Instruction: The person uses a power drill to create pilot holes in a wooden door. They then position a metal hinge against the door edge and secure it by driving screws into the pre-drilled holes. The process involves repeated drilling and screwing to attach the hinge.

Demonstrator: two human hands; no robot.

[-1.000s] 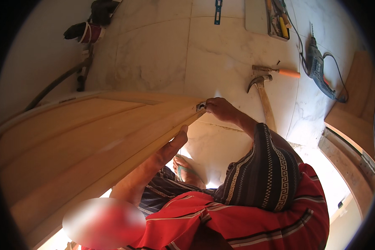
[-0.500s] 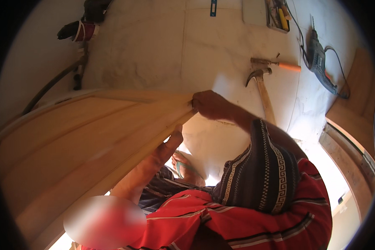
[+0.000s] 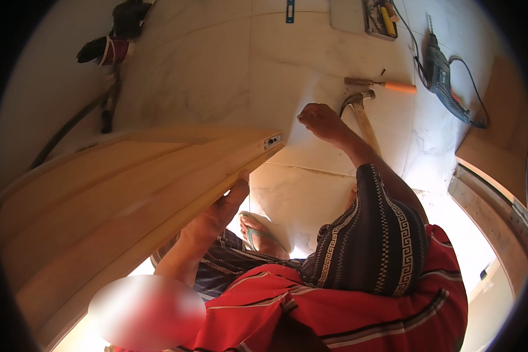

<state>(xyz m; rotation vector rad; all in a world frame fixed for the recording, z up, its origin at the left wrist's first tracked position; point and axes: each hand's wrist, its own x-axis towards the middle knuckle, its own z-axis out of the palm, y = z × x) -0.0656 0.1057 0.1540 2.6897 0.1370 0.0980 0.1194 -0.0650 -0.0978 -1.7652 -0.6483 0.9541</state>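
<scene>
A pale wooden door (image 3: 123, 223) slants across the left side, a small metal plate (image 3: 272, 141) set into its near edge at the far end. My left hand (image 3: 223, 208) grips that edge partway along, its thumb against the wood. My right hand (image 3: 321, 121) is raised just beyond the plate, apart from the door, with curled fingers; whether it holds something small I cannot make out. Beside it a claw hammer (image 3: 366, 126) lies on the tiled floor.
An orange-handled chisel (image 3: 399, 87), a corded drill (image 3: 443, 82), a box of tools (image 3: 381, 30) and a blue level (image 3: 290, 10) lie on the floor (image 3: 205, 76). Dark items and hoses (image 3: 114, 53) are at upper left, wooden boards (image 3: 493, 146) at right.
My right hand has come off the door's edge, moving up and right, uncovering the metal plate. My left hand stays on the door. The floor items appear slightly higher and further left in view.
</scene>
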